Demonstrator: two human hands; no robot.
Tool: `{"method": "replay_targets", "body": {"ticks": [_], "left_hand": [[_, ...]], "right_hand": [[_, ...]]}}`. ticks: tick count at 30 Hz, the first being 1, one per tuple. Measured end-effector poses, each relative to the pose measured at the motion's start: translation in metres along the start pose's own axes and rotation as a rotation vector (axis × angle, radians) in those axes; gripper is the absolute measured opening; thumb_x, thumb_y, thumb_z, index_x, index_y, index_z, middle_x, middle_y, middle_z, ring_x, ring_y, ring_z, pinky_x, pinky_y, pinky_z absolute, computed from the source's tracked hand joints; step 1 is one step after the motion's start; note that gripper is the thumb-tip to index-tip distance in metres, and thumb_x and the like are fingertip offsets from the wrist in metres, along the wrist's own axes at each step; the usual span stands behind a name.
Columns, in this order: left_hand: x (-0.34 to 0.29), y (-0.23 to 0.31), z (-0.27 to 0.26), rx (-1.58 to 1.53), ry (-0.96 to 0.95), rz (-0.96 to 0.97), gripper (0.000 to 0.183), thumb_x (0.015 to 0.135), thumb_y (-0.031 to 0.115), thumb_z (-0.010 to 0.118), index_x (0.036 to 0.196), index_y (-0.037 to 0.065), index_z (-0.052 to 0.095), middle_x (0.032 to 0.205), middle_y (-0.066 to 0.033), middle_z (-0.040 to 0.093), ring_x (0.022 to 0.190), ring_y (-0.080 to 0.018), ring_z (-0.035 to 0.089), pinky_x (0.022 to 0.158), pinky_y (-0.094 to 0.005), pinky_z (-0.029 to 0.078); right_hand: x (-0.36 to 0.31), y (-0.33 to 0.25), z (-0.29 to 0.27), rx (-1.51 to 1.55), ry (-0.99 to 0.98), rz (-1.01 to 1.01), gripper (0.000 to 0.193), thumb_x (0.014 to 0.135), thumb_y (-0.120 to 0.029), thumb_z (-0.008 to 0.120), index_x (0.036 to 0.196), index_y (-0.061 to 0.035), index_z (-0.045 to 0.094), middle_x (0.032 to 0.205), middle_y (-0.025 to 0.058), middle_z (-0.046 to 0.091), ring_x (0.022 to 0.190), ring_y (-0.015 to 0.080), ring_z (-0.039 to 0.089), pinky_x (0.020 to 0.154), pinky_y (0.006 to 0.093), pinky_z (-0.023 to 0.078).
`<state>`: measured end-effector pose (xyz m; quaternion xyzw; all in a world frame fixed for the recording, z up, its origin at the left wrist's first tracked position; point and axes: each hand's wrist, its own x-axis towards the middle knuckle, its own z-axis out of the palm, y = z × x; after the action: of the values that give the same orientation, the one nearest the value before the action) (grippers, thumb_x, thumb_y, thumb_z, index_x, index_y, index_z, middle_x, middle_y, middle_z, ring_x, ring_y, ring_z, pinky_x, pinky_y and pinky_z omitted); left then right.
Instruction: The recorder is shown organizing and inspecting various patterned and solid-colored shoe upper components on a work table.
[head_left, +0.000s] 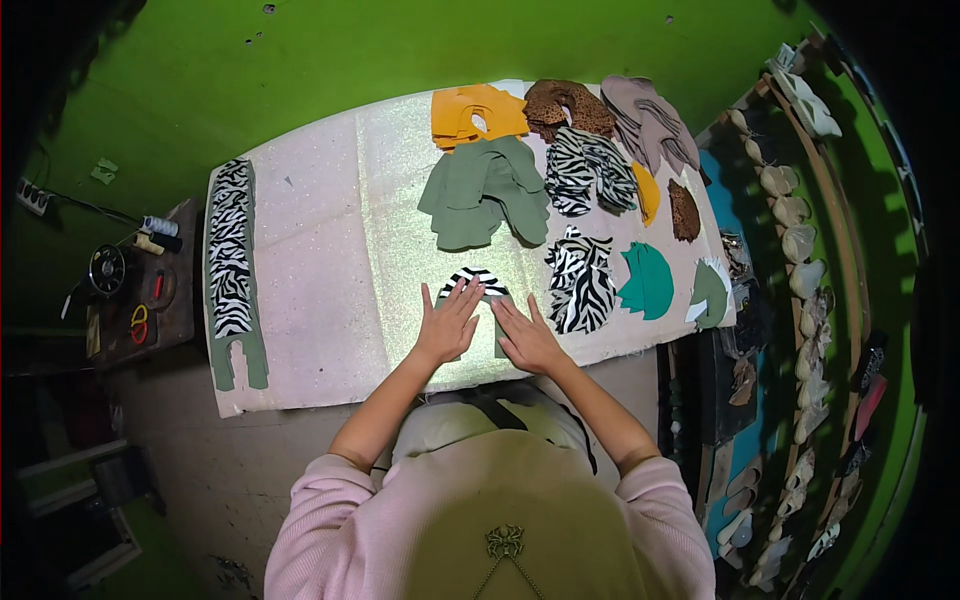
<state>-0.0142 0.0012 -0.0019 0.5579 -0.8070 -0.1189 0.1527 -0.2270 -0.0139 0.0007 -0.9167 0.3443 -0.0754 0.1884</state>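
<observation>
From where I stand, the table (310,300) is brightly lit, its covering (395,210) glinting yellowish around the middle; dimness lies over the bench (170,318) to its left. Far from the table, outlines bow and fade to black.

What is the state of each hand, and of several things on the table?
Left hand: open, palm down
Right hand: open, palm down
Striped piece: flat, partly covered by hands
Striped row at left: overlapping
Grey-green pile: loosely heaped
Orange pile: stacked unevenly
Mauve pile: spread unevenly
Teal pile: fanned
</observation>
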Motion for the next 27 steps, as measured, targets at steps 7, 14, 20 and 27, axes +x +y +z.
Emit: {"method": "replay_targets", "body": {"ticks": [7,14,20,27], "left_hand": [[0.0,0.002,0.004,0.012,0.023,-0.017,0.055,0.09,0.023,0.045,0.143,0.014,0.033,0.15,-0.0022,0.029,0.134,-0.0221,0.034,0.103,-0.0691,0.001],[-0.001,0.002,0.003,0.008,0.038,-0.011,0.056,0.089,0.022,0.045,0.143,0.015,0.033,0.15,-0.0023,0.029,0.135,-0.0226,0.033,0.103,-0.0691,0.001],[-0.001,0.001,0.007,0.022,0.025,-0.001,0.057,0.089,0.026,0.044,0.143,0.012,0.032,0.151,-0.0038,0.025,0.137,-0.0247,0.028,0.103,-0.069,0.002],[-0.004,-0.005,0.014,-0.013,0.024,-0.025,0.062,0.09,0.027,0.039,0.145,0.003,0.024,0.153,-0.0123,0.018,0.141,-0.0305,0.018,0.103,-0.0685,0.0]], "right_hand": [[-0.04,-0.006,-0.001,0.017,-0.119,-0.113,0.065,0.088,-0.021,0.046,0.145,-0.0019,0.02,0.147,0.0116,0.032,0.137,0.0235,0.029,0.113,0.0531,0.009],[-0.059,-0.004,-0.009,0.154,-0.199,-0.251,0.066,0.086,-0.019,0.051,0.144,-0.0016,0.023,0.147,0.0121,0.032,0.136,0.0262,0.03,0.113,0.0502,0.014],[0.013,-0.015,-0.005,0.279,0.129,-0.113,0.066,0.088,-0.021,0.049,0.143,0.0037,0.021,0.147,0.0217,0.027,0.136,0.0364,0.028,0.113,0.0448,0.018],[0.058,-0.017,0.021,0.191,0.24,0.099,0.065,0.093,-0.025,0.043,0.143,0.0057,0.017,0.149,0.0224,0.02,0.139,0.0353,0.021,0.114,0.0423,0.015]]}}
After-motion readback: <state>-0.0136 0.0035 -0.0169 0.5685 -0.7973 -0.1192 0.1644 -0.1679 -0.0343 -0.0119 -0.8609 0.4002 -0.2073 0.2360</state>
